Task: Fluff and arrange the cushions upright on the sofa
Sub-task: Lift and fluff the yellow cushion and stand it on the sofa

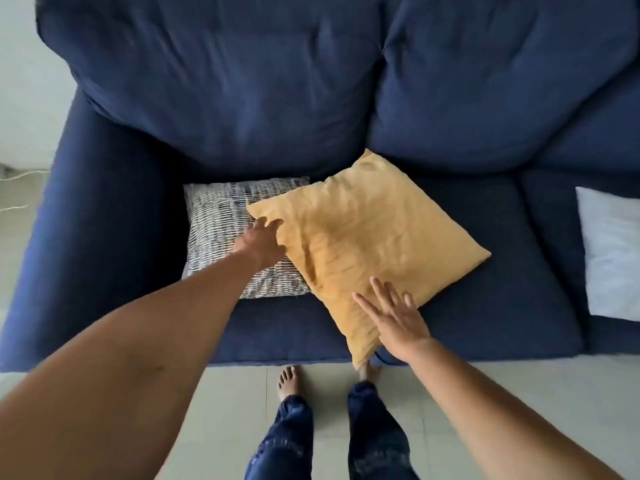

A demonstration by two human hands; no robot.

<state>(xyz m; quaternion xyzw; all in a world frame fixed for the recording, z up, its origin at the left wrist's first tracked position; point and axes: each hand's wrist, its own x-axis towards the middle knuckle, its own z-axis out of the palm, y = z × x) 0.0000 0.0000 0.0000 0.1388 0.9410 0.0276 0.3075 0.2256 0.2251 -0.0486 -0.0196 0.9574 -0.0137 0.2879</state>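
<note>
Cushions lie flat on the seat of a dark blue sofa (104,237), none of them standing upright. A yellow cushion (367,244) is turned like a diamond in the middle of the seat, one corner pointing to the back cushions (225,81), the opposite corner hanging a little over the front edge of the seat. Its left part lies over a grey-and-white woven cushion (218,220), which rests flat beside the left armrest. A white cushion (613,251) lies flat, well apart on the right seat, cut by the picture border. The person stands in front of the sofa and bends over it, both arms stretched out. The left hand (259,242) is at the left corner of the yellow cushion, the fingers curled at its edge and over the woven cushion; whether they already pinch the cloth I cannot tell. The right hand (394,320) is spread wide, fingers straight, the palm lying on the near lower edge of the yellow cushion and holding nothing. Below, on the pale tiled floor (519,382), two bare feet and legs in dark blue patterned trousers (374,438) are seen, the right foot partly hidden under the hanging corner of the yellow cushion.
</note>
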